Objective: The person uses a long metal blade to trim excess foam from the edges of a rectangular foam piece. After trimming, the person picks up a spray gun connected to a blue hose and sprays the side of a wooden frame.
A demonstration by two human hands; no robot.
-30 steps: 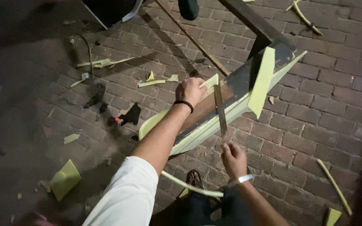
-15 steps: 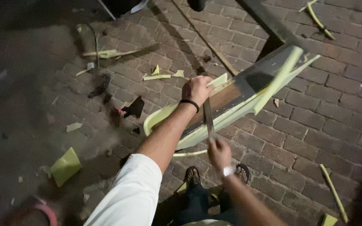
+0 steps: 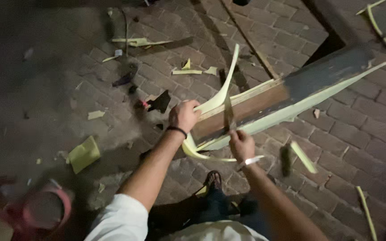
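A long pale green palm frond stalk (image 3: 291,91) with a dark brown face lies slanted above the brick floor. My left hand (image 3: 184,115) grips its near end, a dark band on the wrist. My right hand (image 3: 241,145) holds a long knife (image 3: 228,115) whose blade stands upright against the stalk's brown face. A thin curled green strip (image 3: 223,89) rises from the stalk beside my left hand. A cut green piece (image 3: 303,157) is in mid-air to the right of my right hand.
Green offcuts litter the brick floor: a square piece (image 3: 84,154) at left, slivers (image 3: 193,70) further off, long strips (image 3: 366,212) at right. A small dark tool (image 3: 157,102) lies near my left hand. My sandalled foot (image 3: 211,179) is below. A reddish object (image 3: 36,209) sits lower left.
The stalk has swung lower and flatter. My right hand and the knife moved up to the stalk's face. A strip has curled upward and a green piece has flown off to the right.
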